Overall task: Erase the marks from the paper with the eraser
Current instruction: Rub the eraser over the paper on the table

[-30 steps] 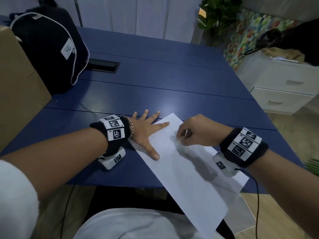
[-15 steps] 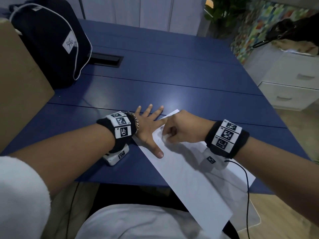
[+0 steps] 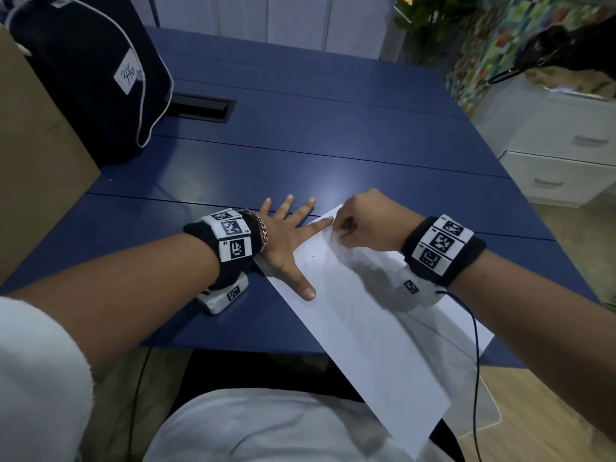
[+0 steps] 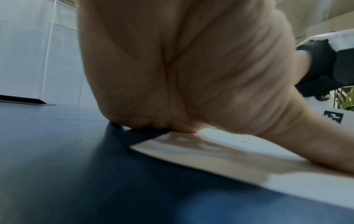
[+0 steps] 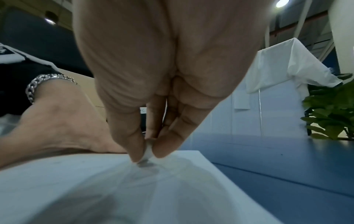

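A white sheet of paper (image 3: 360, 315) lies slanted on the blue table (image 3: 300, 168), its near end hanging over the front edge. My left hand (image 3: 290, 235) lies flat with fingers spread, pressing the paper's far left edge; the same palm (image 4: 182, 75) fills the left wrist view above the paper (image 4: 249, 159). My right hand (image 3: 363, 221) pinches a small white eraser (image 5: 148, 151) between thumb and fingers, its tip down on the paper (image 5: 95, 189) near the far corner. Faint grey smudges show under the eraser.
A dark backpack (image 3: 86, 71) and a cardboard box (image 3: 30, 181) stand at the far left of the table. A black cable slot (image 3: 200, 110) sits beyond them. White drawers (image 3: 560, 155) and a plant (image 3: 430, 18) are off to the right. A cable (image 3: 475, 355) trails from my right wrist.
My right hand has slid with the eraser up the sheet to its far corner, close to my left index finger. The left hand has stayed pressing the paper.
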The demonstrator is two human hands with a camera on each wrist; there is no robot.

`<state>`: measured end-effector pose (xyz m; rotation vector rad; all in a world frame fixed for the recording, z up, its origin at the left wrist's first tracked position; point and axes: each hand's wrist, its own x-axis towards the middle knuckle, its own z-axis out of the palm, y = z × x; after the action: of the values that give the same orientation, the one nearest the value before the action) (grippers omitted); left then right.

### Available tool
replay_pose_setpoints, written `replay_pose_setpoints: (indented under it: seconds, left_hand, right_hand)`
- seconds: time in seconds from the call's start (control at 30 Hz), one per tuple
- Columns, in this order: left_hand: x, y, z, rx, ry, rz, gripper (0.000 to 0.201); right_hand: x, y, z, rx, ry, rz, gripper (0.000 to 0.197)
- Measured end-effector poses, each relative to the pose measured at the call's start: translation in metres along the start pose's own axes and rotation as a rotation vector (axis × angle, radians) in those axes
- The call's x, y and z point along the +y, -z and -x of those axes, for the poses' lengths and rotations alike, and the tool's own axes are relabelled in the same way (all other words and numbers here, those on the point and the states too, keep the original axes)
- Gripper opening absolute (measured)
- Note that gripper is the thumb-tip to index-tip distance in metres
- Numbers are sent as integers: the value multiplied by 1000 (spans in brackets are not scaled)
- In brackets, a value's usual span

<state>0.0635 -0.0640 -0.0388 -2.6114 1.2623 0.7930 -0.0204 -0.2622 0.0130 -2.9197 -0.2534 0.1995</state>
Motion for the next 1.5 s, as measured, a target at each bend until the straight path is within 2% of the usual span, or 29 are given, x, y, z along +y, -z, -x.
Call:
replay_pose_setpoints:
  seconds: [0.07,0.2,0.37,0.5,0.67,0.77,0.87,0.93,1.03,1.1,1.23,1.27,1.4,1.43,1.5]
  left_hand:
    - [-1,-1,-2,12,0,0,160]
    - [-1,-2,-4,15,-7,-11,160]
    - [-1,-2,-4,5,-2,5,161]
    - [1,2,-3,-1,4,25,155]
    - [12,6,-2,45,1,81,139]
    - [13,2,-4,41,21,36,139]
    - [12,3,-6,28,24,19,134]
    - [12,4,-6,18,30,15,138]
    - [13,4,-6,-1,43,20,146]
    - [13,4,-6,-4,43,21,146]
    - [13,5,-3,-8,39,19,143]
    - [13,5,-3,-9,38,19,143]
    - [13,3,-4,-7,42,24,144]
    - [13,4,-4,-9,44,24,144]
    - [13,5,-5,-17,51,23,145]
  right_hand:
    - [0,-4,4,2,17,-12,17]
    - [-10,-9,13,-124,108,-23,16]
    - [2,-4,3,-14,16,-10,18]
    - [1,-6,5,-21,4,-21,17]
    - [3,-5,5,-25,-6,-35,20]
    - [-5,-7,9,-18,28,-23,15]
    - [-16,-10,19,-87,129,-29,13]
    - [-14,-10,17,-100,120,-23,15]
    - [0,-6,8,-19,15,-8,16]
    - [2,-7,8,17,12,4,14]
    - [-5,-5,17,-148,89,-3,19]
    - [-4,-3,16,-155,88,-1,21]
    - [9,-4,8,-5,30,9,22]
    - [9,-4,10,-8,35,9,21]
    - [4,-1,16,-119,54,1,18]
